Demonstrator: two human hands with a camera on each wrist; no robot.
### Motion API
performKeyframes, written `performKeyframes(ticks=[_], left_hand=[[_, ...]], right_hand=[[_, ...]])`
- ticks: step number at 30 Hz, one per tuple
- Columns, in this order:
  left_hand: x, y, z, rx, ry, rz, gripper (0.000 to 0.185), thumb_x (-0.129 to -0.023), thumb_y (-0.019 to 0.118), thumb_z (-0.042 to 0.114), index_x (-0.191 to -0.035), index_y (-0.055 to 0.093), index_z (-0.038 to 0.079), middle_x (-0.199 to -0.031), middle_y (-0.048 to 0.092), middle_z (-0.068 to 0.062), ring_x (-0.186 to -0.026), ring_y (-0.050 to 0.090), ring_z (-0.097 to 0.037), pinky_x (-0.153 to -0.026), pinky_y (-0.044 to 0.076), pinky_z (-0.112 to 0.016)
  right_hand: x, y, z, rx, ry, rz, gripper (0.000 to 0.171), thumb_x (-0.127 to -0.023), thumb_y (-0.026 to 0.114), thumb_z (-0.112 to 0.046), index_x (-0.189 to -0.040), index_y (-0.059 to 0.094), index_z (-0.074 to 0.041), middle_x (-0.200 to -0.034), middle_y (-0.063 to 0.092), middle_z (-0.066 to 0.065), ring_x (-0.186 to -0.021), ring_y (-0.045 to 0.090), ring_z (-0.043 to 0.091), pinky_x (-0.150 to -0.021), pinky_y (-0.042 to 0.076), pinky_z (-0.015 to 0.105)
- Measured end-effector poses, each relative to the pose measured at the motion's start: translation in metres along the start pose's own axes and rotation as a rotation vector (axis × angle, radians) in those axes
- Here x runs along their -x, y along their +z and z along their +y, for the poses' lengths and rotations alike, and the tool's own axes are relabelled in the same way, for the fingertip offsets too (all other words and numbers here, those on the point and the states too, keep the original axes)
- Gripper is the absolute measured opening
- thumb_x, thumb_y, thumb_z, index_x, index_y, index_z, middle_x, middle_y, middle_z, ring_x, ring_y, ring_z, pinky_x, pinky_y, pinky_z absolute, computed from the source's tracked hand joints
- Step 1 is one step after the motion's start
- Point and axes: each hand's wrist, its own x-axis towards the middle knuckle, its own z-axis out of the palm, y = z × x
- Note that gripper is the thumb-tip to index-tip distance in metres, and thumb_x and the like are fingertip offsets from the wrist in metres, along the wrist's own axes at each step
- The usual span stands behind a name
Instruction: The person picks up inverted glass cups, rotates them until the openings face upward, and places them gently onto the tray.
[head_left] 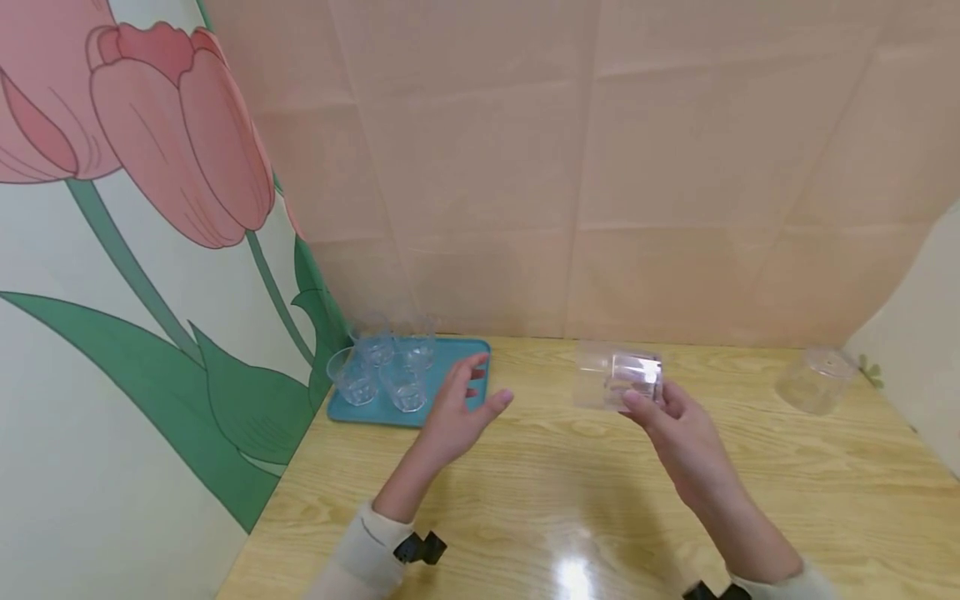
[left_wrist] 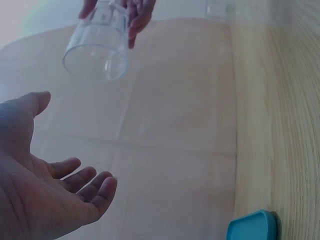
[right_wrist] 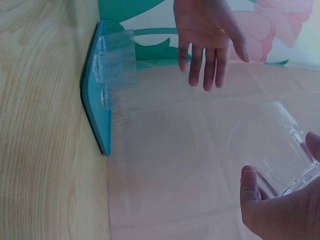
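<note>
My right hand (head_left: 690, 442) grips a clear plastic cup (head_left: 618, 377) by its base end. The cup lies sideways in the air above the table, its mouth toward my left hand. My left hand (head_left: 457, 417) is apart from the cup, fingers spread and relaxed with nothing in them, near the right edge of a blue tray (head_left: 420, 417). Several clear cups (head_left: 408, 390) stand upright on that tray. In the left wrist view the left palm (left_wrist: 45, 195) faces the held cup (left_wrist: 97, 47); the right wrist view shows the right thumb and fingers around the cup (right_wrist: 270, 145).
Another clear cup (head_left: 816, 382) stands upside down at the table's far right. The wood-grain table (head_left: 525, 500) meets a pink cloth backdrop (head_left: 600, 208) behind. At left is a wall with painted tulips (head_left: 187, 142); a white wall (head_left: 926, 333) bounds the right.
</note>
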Motion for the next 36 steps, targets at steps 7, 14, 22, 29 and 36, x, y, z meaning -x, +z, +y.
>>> performKeyframes(ticks=[7,14,22,29,36], left_hand=[[0.002,0.004,0.005,0.015,0.015,-0.035,0.073,-0.095,0.066,0.052,-0.154,0.039,0.017,-0.151,0.044,-0.005,-0.133,0.048,-0.027,-0.105,0.045,-0.053],[0.004,0.008,0.009,0.003,-0.003,-0.056,0.071,-0.095,0.066,0.051,-0.155,0.038,0.024,-0.151,0.043,0.000,-0.129,0.050,-0.023,-0.102,0.047,-0.048],[0.006,0.012,0.011,0.010,-0.003,-0.083,0.073,-0.093,0.067,0.054,-0.154,0.037,0.029,-0.150,0.044,0.004,-0.128,0.051,-0.021,-0.101,0.047,-0.046],[0.007,0.015,0.012,0.030,0.065,-0.109,0.078,-0.093,0.065,0.060,-0.154,0.037,0.022,-0.151,0.044,0.004,-0.131,0.050,-0.017,-0.103,0.047,-0.042],[0.007,0.018,0.013,0.074,0.121,-0.132,0.076,-0.094,0.064,0.057,-0.154,0.036,0.020,-0.153,0.043,0.005,-0.134,0.049,-0.020,-0.105,0.047,-0.045]], right_hand=[[-0.003,0.007,0.002,-0.095,-0.080,-0.069,0.049,-0.105,0.054,-0.010,-0.149,0.038,0.004,-0.139,0.060,0.001,-0.129,0.055,0.007,-0.103,0.043,0.016],[-0.004,0.014,0.004,-0.126,-0.110,-0.119,0.050,-0.105,0.052,-0.007,-0.152,0.036,0.001,-0.146,0.055,0.008,-0.133,0.053,0.011,-0.106,0.042,0.018],[-0.002,0.025,0.003,-0.140,-0.083,-0.098,0.056,-0.103,0.056,-0.007,-0.152,0.031,0.006,-0.137,0.061,0.000,-0.128,0.056,0.009,-0.105,0.042,0.017],[-0.002,0.030,0.003,-0.122,-0.066,-0.127,0.059,-0.104,0.056,-0.009,-0.154,0.028,0.003,-0.142,0.057,0.002,-0.132,0.053,0.009,-0.105,0.040,0.016],[-0.002,0.034,0.003,-0.183,-0.083,-0.150,0.052,-0.104,0.054,-0.007,-0.151,0.034,0.001,-0.140,0.058,0.002,-0.132,0.054,0.012,-0.107,0.042,0.019]])
